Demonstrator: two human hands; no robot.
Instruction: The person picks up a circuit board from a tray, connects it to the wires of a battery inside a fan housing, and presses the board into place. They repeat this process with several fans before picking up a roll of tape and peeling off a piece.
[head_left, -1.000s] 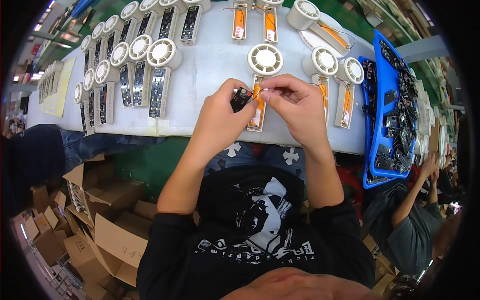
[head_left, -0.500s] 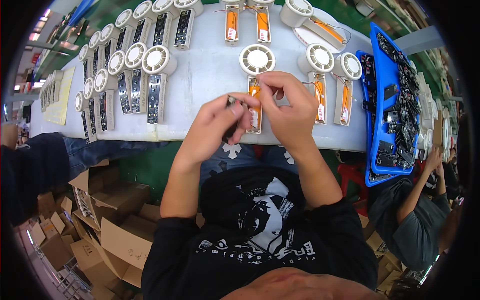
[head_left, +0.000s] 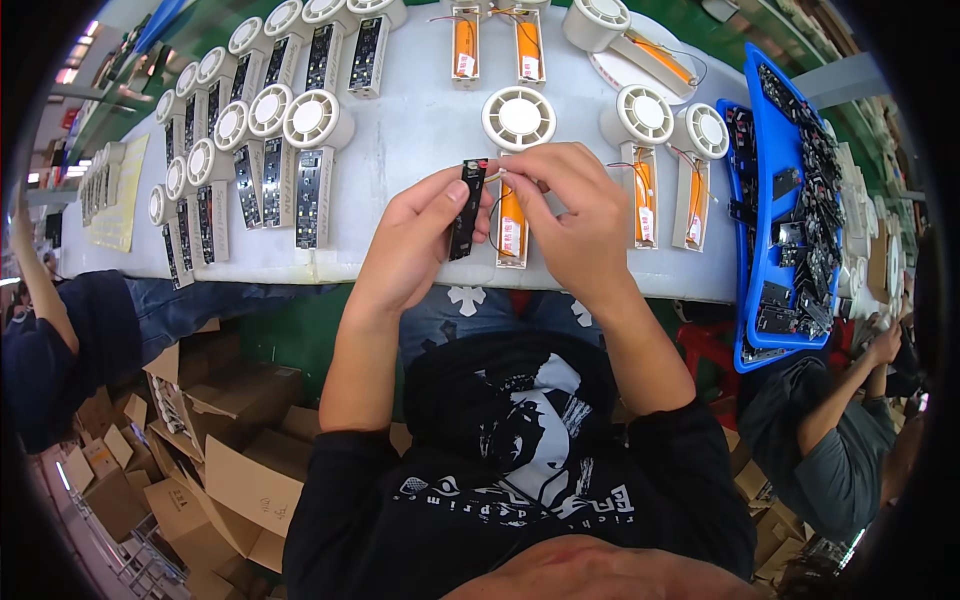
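My left hand [head_left: 420, 225] is closed round a narrow black circuit board [head_left: 466, 215], gripped between thumb and fingers with its long face up. At the board's far end, the thumb and forefinger of my right hand [head_left: 575, 205] pinch a thin wire [head_left: 497, 174]; whether its tip touches the board I cannot tell. Beneath the two hands lies a small white fan [head_left: 519, 118] with a round grille. Its open handle holds an orange battery [head_left: 512, 222], partly hidden by my right fingers.
Fans with orange batteries [head_left: 643, 200] lie to the right and at the back. On the left stand rows of fans with black boards [head_left: 314, 195] in their handles. Blue trays [head_left: 750, 200] of circuit boards sit at the right edge. Co-workers sit on both sides; cardboard boxes [head_left: 255, 485] lie below left.
My left hand has turned the circuit board so that its long face now shows. My right hand has come down slightly, with the pinched wire at the board's end.
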